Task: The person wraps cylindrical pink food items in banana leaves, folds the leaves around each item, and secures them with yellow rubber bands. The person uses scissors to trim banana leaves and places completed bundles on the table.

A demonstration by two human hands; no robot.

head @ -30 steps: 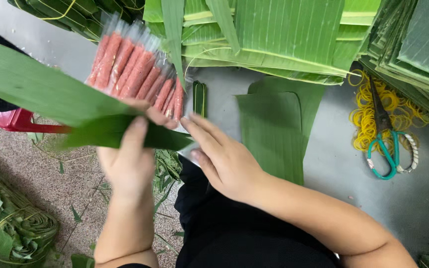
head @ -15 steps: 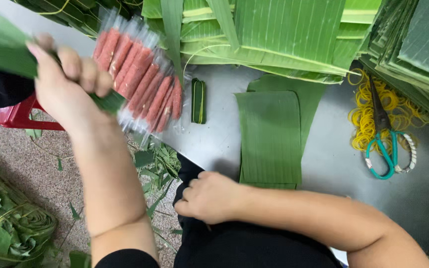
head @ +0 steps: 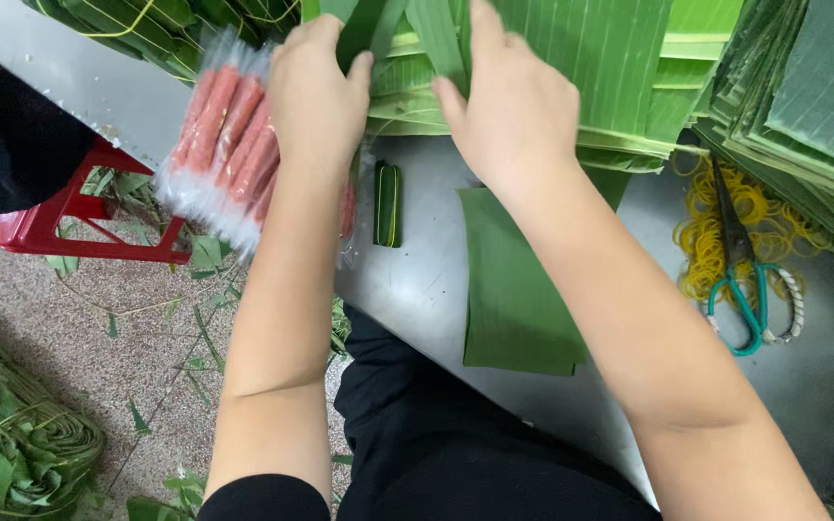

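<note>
while both arms stretch to the far side of the metal table [head: 427, 280], the left hand [head: 316, 92] and right hand [head: 518, 106] rest on the stack of banana leaves [head: 629, 68], fingers slightly spread and curled over narrow leaf strips [head: 436, 34]; whether they pinch one cannot be told. hands sit side by side, likely to part one leaf from the pile. a cut leaf piece [head: 514, 289] lies flat near the table edge, as if laid ready. a clear packet of pink sausages [head: 224, 145] lies at far left, partly under the left forearm. a small folded leaf bundle [head: 387, 203] sits just beside it. scissors [head: 740, 260] lie on yellow rubber bands [head: 716, 241] at right. red stool [head: 79, 227] and rolled leaves [head: 12, 453] on the floor, left.
</note>
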